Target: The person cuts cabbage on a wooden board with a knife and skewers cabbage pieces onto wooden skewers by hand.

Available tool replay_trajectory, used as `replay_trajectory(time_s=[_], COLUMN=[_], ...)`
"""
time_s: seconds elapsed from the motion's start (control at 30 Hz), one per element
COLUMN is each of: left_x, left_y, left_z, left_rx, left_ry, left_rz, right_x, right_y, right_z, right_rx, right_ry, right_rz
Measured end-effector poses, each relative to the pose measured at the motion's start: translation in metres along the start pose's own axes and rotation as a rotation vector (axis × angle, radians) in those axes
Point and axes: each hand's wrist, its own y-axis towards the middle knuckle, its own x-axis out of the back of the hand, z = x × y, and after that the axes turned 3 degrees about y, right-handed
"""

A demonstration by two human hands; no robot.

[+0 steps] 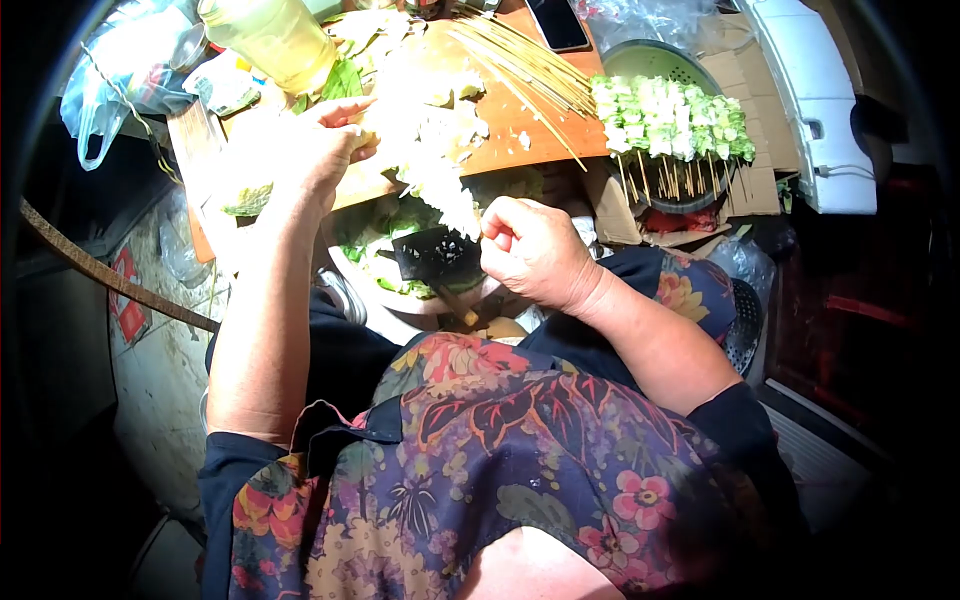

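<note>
My right hand [535,252] is closed in a pinch on the near end of a cabbage skewer [448,198], whose pale leaf pieces run up and left over the table edge. The stick itself is mostly hidden. Above the table's left part, my left hand [335,150] pinches a small pale piece, seemingly cabbage leaf; glare washes out its detail. Below and between the hands, a basin [378,308] holds cut green leaves. Across it lies a cleaver [437,256] with a dark blade flecked with white bits, its wooden handle toward me.
Bare bamboo skewers [540,75] lie on the orange table [545,135], near a phone [558,24]. Finished cabbage skewers [672,120] rest across a colander [640,58] at right. A jar of yellowish liquid [272,45], a plastic bag [135,75] and white foam [815,110] stand around.
</note>
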Motion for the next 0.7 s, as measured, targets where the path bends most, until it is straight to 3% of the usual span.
replay_trajectory(time_s=[0.27,0.4,0.47,0.6,0.67,0.7], left_x=[0.005,-0.006,-0.006,-0.004,-0.004,-0.003], left_y=[0.007,-0.001,0.008,0.003,0.004,0.005], left_z=[0.016,0.013,0.024,0.014,0.013,0.011], left_rx=[0.113,0.061,0.0,-0.125,-0.381,-0.385], left_ry=[0.018,0.147,0.261,0.435,0.406,0.402], left_rz=[0.127,0.075,0.107,0.138,0.009,0.005], right_x=[-0.007,-0.008,-0.01,-0.016,-0.017,-0.016], right_y=[-0.001,0.0,-0.002,0.002,0.005,0.007], right_z=[0.003,0.008,0.011,0.0,-0.003,-0.005], right_rx=[0.051,0.037,-0.083,-0.083,-0.076,-0.072], right_ry=[-0.032,-0.039,0.033,0.097,0.151,0.147], right_rz=[-0.041,0.0,0.044,0.017,-0.007,-0.006])
